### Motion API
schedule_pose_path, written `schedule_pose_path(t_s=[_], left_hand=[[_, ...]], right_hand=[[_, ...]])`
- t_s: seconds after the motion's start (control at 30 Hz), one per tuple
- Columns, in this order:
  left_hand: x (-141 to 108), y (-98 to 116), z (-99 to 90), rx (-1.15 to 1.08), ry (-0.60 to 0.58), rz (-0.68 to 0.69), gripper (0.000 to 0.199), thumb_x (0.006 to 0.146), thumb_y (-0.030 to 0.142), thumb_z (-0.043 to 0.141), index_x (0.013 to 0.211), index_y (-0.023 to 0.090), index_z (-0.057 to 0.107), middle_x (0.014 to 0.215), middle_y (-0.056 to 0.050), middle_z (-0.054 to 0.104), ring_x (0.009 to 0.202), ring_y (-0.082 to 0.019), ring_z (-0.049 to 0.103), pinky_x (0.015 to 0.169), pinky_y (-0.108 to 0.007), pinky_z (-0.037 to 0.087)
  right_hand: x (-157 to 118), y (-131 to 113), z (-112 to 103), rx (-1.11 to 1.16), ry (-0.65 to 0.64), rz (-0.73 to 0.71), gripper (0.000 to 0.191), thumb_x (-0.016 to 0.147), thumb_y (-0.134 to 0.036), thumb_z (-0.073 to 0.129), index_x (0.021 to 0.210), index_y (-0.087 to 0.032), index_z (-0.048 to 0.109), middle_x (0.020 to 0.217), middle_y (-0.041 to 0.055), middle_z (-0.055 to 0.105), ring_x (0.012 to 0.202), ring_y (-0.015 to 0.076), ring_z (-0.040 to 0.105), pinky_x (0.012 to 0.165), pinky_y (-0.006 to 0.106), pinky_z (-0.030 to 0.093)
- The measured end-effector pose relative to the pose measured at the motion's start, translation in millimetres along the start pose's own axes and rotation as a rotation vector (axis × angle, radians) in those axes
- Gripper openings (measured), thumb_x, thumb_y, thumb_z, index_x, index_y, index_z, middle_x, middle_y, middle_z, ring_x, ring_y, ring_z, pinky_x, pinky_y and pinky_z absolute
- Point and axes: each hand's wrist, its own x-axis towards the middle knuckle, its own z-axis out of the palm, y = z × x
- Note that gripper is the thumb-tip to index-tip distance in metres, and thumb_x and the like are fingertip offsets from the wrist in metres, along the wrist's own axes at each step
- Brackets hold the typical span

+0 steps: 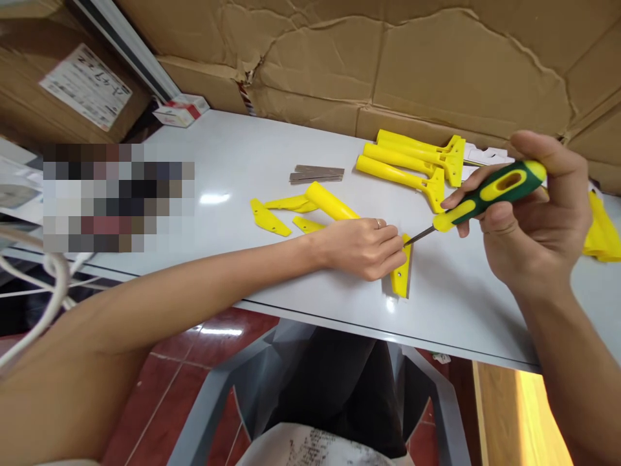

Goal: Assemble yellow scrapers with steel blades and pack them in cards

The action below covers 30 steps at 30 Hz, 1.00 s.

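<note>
Your left hand (363, 249) lay over a yellow plastic scraper (400, 278) near the front edge of the glossy white tabletop (466, 285), its fingers closed narrowly on the piece and hiding the middle of it. The flat head of the scraper stuck out beyond your knuckles toward your right side, with a thin grey strip along its outer edge, while a round yellow handle showed on the other side of your hand. A slim metal ring (378, 223) sat on one of your left fingers.

Your right hand (538, 226) was raised above the tabletop, its fingers wrapped around the thick handle of a green-and-yellow screwdriver (504, 189). The dark metal shaft slanted down to your left, and its tip met the scraper head just beside your left fingertips; whether it sat in a screw was too small to tell.

To the left of the handle lay loose, flat yellow plastic pieces (270, 217), one partly covered by your left hand. Farther back was a small pile of thin grey metal blades (317, 173). Three yellow long-handled scrapers (395, 169) lay side by side near the brown cardboard sheet (310, 65) at the back, and more yellow plastic parts (604, 230) showed beyond your right wrist.
</note>
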Motion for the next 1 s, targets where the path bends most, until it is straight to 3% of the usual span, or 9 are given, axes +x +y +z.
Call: schedule_pose_path(t_s=[0.1, 0.23, 0.33, 0.47, 0.63, 0.87, 1.0], left_hand=[[0, 1, 0.4, -0.011, -0.013, 0.006, 0.026, 0.099, 0.01, 0.053, 0.075, 0.019, 0.056, 0.067, -0.001, 0.063, 0.059, -0.015, 0.056, 0.053, -0.028, 0.042], [-1, 1, -1.1, -0.004, -0.031, 0.011, 0.026, 0.1, 0.011, 0.055, 0.075, 0.019, 0.056, 0.068, -0.001, 0.064, 0.06, -0.014, 0.057, 0.053, -0.027, 0.042], [0, 0, -3.2, 0.03, -0.039, 0.003, 0.023, 0.099, 0.012, 0.059, 0.076, 0.017, 0.058, 0.067, 0.0, 0.063, 0.06, -0.013, 0.057, 0.053, -0.027, 0.043], [0, -3, -6.1, 0.078, -0.025, 0.017, 0.018, 0.098, 0.012, 0.063, 0.08, 0.016, 0.064, 0.066, 0.002, 0.061, 0.058, -0.012, 0.055, 0.053, -0.026, 0.042], [0, -1, -9.0, 0.086, 0.03, 0.07, 0.012, 0.098, 0.012, 0.063, 0.089, 0.017, 0.07, 0.073, 0.001, 0.067, 0.062, -0.01, 0.057, 0.052, -0.025, 0.043], [4, -1, -7.7, 0.06, 0.019, 0.058, 0.007, 0.095, 0.011, 0.066, 0.091, 0.016, 0.069, 0.069, 0.001, 0.065, 0.06, -0.011, 0.056, 0.052, -0.026, 0.043], [4, 0, -6.6, 0.063, 0.025, 0.045, 0.004, 0.094, 0.009, 0.068, 0.093, 0.013, 0.07, 0.068, 0.002, 0.064, 0.06, -0.01, 0.056, 0.052, -0.025, 0.043]], right_hand=[[1, -7, 3, -0.018, -0.041, -0.001, 0.057, 0.083, -0.028, 0.077, 0.138, -0.04, 0.07, 0.105, 0.0051, 0.075, 0.085, 0.0288, 0.075, 0.047, 0.042, 0.056], [1, -7, 4, -0.04, 0.094, -0.04, 0.049, 0.083, -0.032, 0.081, 0.13, -0.04, 0.073, 0.105, 0.0042, 0.077, 0.082, 0.0275, 0.074, 0.045, 0.039, 0.055], [-2, -1, 2, -0.117, 0.1, -0.039, 0.043, 0.085, -0.027, 0.081, 0.124, -0.042, 0.073, 0.113, 0.0013, 0.076, 0.095, 0.0271, 0.076, 0.061, 0.042, 0.065], [-10, 11, -3, -0.17, -0.069, 0.056, 0.039, 0.089, -0.016, 0.072, 0.12, -0.038, 0.068, 0.124, -0.001, 0.074, 0.123, 0.0267, 0.071, 0.092, 0.05, 0.068], [-14, 17, -3, -0.174, -0.288, 0.157, 0.042, 0.084, -0.001, 0.055, 0.113, -0.031, 0.064, 0.138, 0.0001, 0.072, 0.135, 0.024, 0.066, 0.096, 0.046, 0.066], [-16, 31, -5, -0.454, -0.596, 0.063, 0.048, 0.066, 0.01, 0.041, 0.093, -0.023, 0.062, 0.146, 0.005, 0.066, 0.149, 0.0247, 0.054, 0.113, 0.045, 0.053], [-18, 35, -8, -0.493, -0.652, 0.083, 0.049, 0.067, 0.011, 0.041, 0.096, -0.023, 0.061, 0.145, 0.0067, 0.066, 0.148, 0.0249, 0.055, 0.107, 0.041, 0.055]])
